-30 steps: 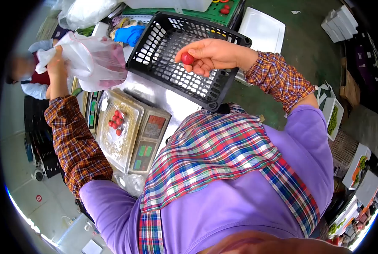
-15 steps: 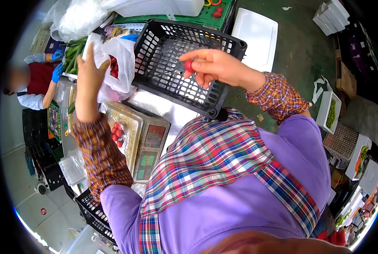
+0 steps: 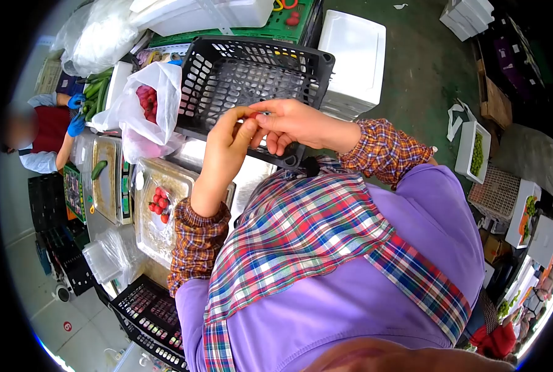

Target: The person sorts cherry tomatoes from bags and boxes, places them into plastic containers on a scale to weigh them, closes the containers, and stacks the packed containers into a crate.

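A black perforated plastic crate [image 3: 242, 80] stands just beside a translucent white plastic bag [image 3: 143, 130] containing red produce [image 3: 146, 101]. Above the crate's near edge, the right hand [image 3: 300, 124] grasps a small, mostly hidden red item [image 3: 254, 115] in its fingers; the left hand [image 3: 227, 147] meets them, its fingers' hold unclear.

Beyond your right hand [image 3: 298, 127] lies the crate [image 3: 258, 49]; left of your left hand [image 3: 227, 149], a bag [image 3: 152, 133] with produce [image 3: 147, 102] in it, and nearer you, the scale [image 3: 145, 214].
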